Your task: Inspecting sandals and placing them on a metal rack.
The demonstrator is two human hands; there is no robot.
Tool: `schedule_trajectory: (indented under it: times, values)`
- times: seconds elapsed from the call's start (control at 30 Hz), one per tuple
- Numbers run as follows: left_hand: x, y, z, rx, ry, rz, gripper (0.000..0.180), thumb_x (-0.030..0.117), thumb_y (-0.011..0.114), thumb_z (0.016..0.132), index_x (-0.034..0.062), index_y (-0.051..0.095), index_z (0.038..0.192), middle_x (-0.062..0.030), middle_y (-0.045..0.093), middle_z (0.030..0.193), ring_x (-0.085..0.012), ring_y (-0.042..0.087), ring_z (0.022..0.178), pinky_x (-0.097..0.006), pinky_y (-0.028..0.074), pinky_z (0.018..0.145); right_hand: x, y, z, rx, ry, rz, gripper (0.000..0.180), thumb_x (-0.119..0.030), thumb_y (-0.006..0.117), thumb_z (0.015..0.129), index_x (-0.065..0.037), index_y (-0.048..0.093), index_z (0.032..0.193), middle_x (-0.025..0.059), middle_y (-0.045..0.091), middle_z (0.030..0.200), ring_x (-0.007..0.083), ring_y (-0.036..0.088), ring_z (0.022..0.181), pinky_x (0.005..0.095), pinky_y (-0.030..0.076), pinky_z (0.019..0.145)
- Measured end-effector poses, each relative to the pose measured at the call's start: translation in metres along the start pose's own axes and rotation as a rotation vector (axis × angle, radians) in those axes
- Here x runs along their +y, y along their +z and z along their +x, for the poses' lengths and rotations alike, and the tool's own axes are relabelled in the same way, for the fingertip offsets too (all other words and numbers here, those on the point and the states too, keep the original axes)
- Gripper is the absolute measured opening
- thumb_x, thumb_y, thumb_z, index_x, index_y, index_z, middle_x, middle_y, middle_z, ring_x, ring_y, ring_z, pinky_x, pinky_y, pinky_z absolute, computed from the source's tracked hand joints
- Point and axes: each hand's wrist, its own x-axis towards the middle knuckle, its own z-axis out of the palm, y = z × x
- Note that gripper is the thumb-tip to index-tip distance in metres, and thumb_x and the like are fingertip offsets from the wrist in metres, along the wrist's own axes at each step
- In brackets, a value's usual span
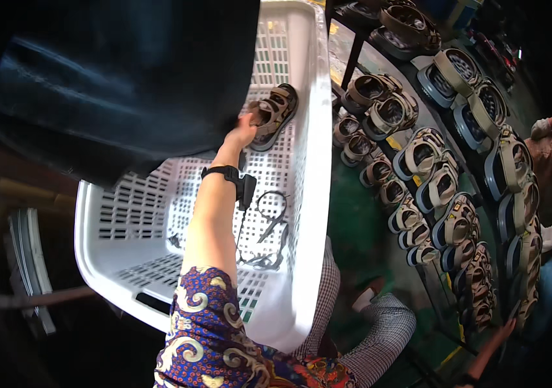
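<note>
My left hand (242, 132) reaches into a white plastic basket (314, 194), its fingers closed at the side of a brown and tan strapped sandal (276, 116). The sandal is near the basket's far right side, toe and heel along a slant. A black band with a small device (240, 184) circles my left wrist. At the lower right, what appears to be my right hand (503, 331) is by the near end of a row of sandals (523, 258). Its fingers are too dim to make out.
A large dark, shiny surface (127, 84) hangs over the basket's far left. Black cords or straps (269, 226) lie on the basket's bottom. Right of it, racks carry several rows of sandals (441, 178). Another person's gloved hand (540, 128) shows at the far right.
</note>
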Motion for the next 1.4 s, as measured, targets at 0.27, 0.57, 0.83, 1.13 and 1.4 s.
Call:
schedule_trajectory:
  times: [0.27, 0.57, 0.83, 1.13, 1.4]
  values:
    - [0.005, 0.078, 0.008, 0.023, -0.236, 0.377, 0.058, 0.015, 0.052, 0.082, 0.0074, 0.032, 0.137, -0.0199, 0.042, 0.135, -0.0312, 0.053, 0.114, -0.042, 0.045, 0.092, -0.100, -0.098, -0.089, -0.111, 0.610, 1.031, 0.045, -0.031, 0.042, 0.096, -0.004, 0.042, 0.132, 0.0150, 0.041, 0.134, 0.0289, 0.047, 0.119, 0.0401, 0.047, 0.090]
    - [0.046, -0.038, -0.146, -0.253, -0.215, -0.512, 0.021, 0.023, 0.065, 0.082, 0.0047, 0.057, 0.078, -0.0012, 0.051, 0.056, -0.0146, 0.053, 0.041, -0.029, 0.048, 0.039, -0.370, -0.245, -0.058, -0.656, 0.524, 1.533, 0.031, -0.013, 0.053, 0.088, 0.001, 0.053, 0.115, 0.0074, 0.062, 0.097, 0.0127, 0.060, 0.073, 0.0218, 0.045, 0.059]
    - [0.171, -0.120, -0.441, -0.086, 0.301, -0.458, 0.026, 0.026, 0.065, 0.086, 0.0018, 0.058, 0.080, -0.0017, 0.054, 0.061, -0.0105, 0.053, 0.052, -0.025, 0.042, 0.047, -0.495, -0.374, -0.082, -1.289, -0.130, 2.330, 0.051, -0.019, 0.059, 0.087, -0.001, 0.040, 0.130, 0.0151, 0.055, 0.118, 0.0227, 0.059, 0.101, 0.0299, 0.049, 0.078]
    - [0.260, 0.027, -0.592, 0.159, 1.048, -0.001, 0.025, 0.016, 0.071, 0.074, 0.0054, 0.056, 0.090, -0.0064, 0.057, 0.075, -0.0241, 0.056, 0.048, -0.034, 0.044, 0.042, -0.452, -0.399, -0.148, -1.550, 0.472, 2.465, 0.059, -0.005, 0.059, 0.079, -0.007, 0.037, 0.134, 0.0072, 0.053, 0.119, 0.0159, 0.056, 0.103, 0.0290, 0.047, 0.087]
    - [0.252, 0.073, -0.589, -0.130, 1.138, -0.452, 0.026, 0.004, 0.063, 0.078, 0.0004, 0.060, 0.103, -0.0132, 0.062, 0.103, -0.0241, 0.065, 0.083, -0.032, 0.052, 0.074, -0.355, -0.338, -0.184, -0.987, 0.546, 2.711, 0.062, -0.002, 0.061, 0.066, 0.001, 0.045, 0.126, 0.0149, 0.058, 0.116, 0.0261, 0.062, 0.099, 0.0355, 0.054, 0.084]
